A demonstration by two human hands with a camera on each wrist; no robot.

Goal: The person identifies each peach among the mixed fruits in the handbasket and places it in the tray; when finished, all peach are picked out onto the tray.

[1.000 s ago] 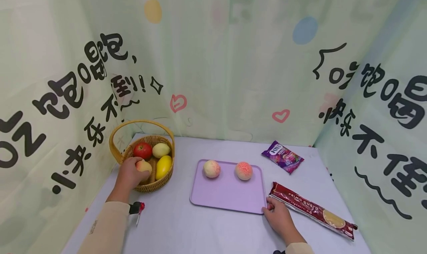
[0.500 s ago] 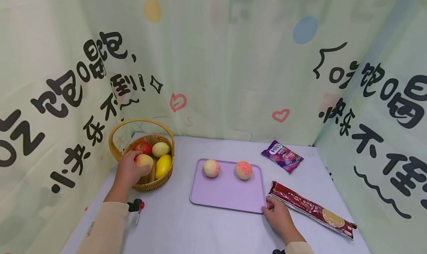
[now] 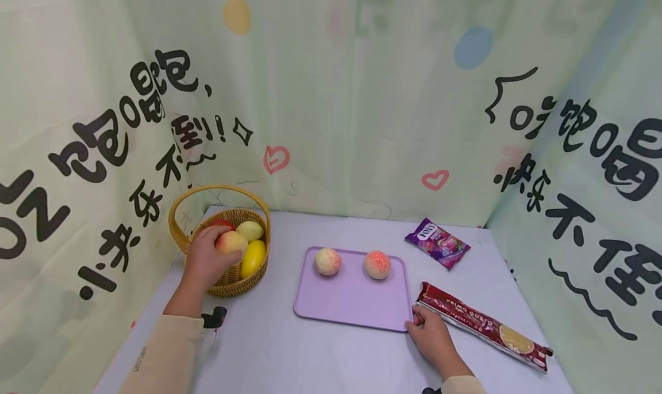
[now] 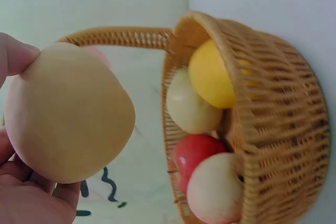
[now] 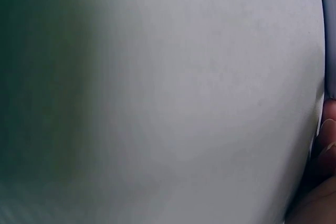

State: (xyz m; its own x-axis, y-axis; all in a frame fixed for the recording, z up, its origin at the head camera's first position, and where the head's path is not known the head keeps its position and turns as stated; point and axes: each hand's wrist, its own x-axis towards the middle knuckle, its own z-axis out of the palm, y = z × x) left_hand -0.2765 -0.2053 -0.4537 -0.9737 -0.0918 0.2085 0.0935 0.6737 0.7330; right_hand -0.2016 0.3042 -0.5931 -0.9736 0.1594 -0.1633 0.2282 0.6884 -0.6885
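My left hand (image 3: 204, 259) grips a pale yellow peach (image 3: 233, 243) with a reddish blush, raised above the wicker basket (image 3: 233, 291). The left wrist view shows thumb and fingers around this peach, apart from the basket. In the basket lie a red apple (image 4: 197, 153), a pale green fruit (image 4: 189, 106), a yellow fruit (image 3: 253, 259) and another pale pinkish peach (image 4: 214, 188). My right hand (image 3: 434, 336) pinches the near right corner of the lilac tray (image 3: 351, 306), which carries a pale peach (image 3: 328, 262) and a pinker one (image 3: 378, 265).
A purple candy bag (image 3: 438, 243) lies at the back right. To the right of the tray is a long red spaghetti packet (image 3: 483, 328), close to my right hand. A printed curtain (image 3: 341, 124) encloses the table's back and sides. The basket's arched handle (image 3: 222, 187) stands upright.
My left hand has lifted the peach up from the basket and moved slightly to the right, now covering part of the apple. The right hand and tray stay in place.
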